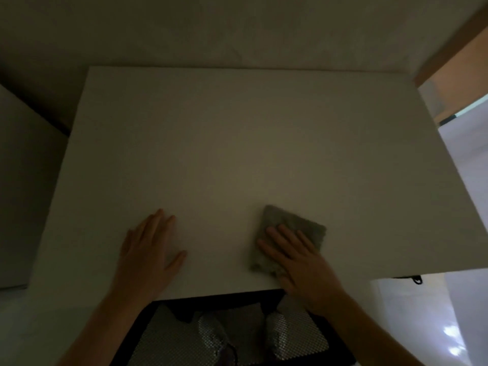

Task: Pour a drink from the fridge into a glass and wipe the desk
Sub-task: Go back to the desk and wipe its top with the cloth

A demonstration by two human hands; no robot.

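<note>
The right hand [298, 260] is pressing spread fingers [287, 235] flat onto the cloth [290, 220], bare tabletop [237, 141] lying ahead; the left hand [150, 249] is resting flat, fingers spread.

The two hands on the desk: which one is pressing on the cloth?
The right hand, flat on the grey cloth; the left hand rests on bare desk.

One white counter [237, 133], one grey cloth [287, 228], two bare hands: left hand [150, 249], right hand [303, 262], one black mesh chair seat [232, 339].
</note>
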